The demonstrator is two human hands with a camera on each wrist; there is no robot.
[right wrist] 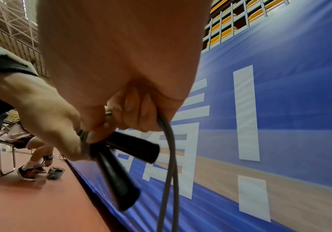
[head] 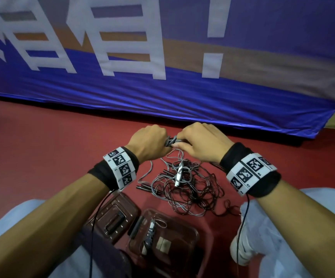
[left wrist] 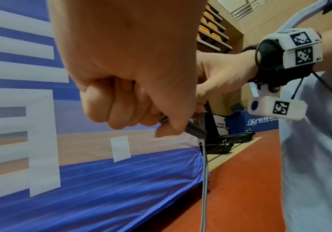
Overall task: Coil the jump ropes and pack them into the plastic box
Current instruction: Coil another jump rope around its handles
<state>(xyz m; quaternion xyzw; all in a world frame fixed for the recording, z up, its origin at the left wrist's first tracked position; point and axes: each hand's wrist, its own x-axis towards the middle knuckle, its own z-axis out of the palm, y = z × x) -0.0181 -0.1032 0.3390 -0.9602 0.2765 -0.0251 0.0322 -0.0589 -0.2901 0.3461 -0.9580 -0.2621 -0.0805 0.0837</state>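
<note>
Both forearms reach forward and converge, each wrist wrapped in a black band with white marker blocks. The left hand (head: 149,140) is a closed fist, knuckles up. The right hand (head: 202,140) meets it, fingers curled under.

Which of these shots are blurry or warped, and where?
Head view: mostly sharp, dim, banner edge bowed by the wide lens. Left wrist view: left hand soft, close up. Right wrist view: black handles smeared by motion blur, right hand out of focus.
</note>
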